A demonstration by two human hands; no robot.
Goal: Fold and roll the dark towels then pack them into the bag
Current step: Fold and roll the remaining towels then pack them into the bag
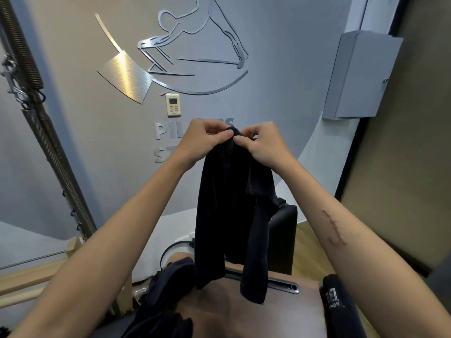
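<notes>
Dark towels heaped low in view, one lifted by both hands.

Loose dark towels [166, 296] are seen piled at the lower left on a brown padded surface [280, 313], and a rolled towel [338, 303] with pale print is lying at its right edge. Above them, a dark towel [231, 215] is held up in the air, hanging in uneven folds with its lower ends just over the padding. Its top edge is pinched by the left hand [202, 142] and the right hand [266, 145], fingers curled close together. Behind, a wall remote [173, 104] and a metal logo [185, 52] are mounted on the grey wall; a grey box [358, 74] is fixed at the right.
</notes>
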